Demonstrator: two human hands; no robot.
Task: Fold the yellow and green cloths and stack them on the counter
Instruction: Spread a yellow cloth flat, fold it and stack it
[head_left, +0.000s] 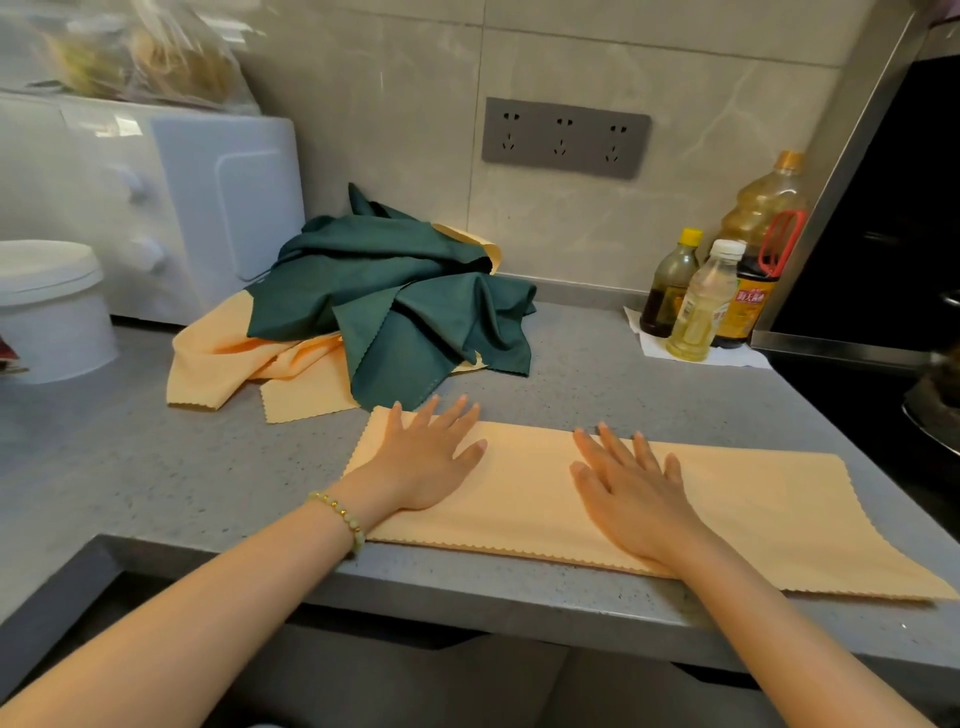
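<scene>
Yellow cloth (753, 509), half-folded, worktop (156, 467): left hand (421, 462), right hand (631, 493) flat, grips apart (smoothing); next, fold 3 o'clock end over.

Yellow cloth (727, 499) in front of me lies flat along the counter (156, 467) near its front edge, folded into a long strip, zigzag-cut edges, seemingly two layers. Behind it, near the wall, a loose pile: crumpled dark green cloths (395, 296) on top, more yellow cloths (234, 364) beneath, unfolded and spilling left. How many pieces are in the pile I cannot tell.
</scene>
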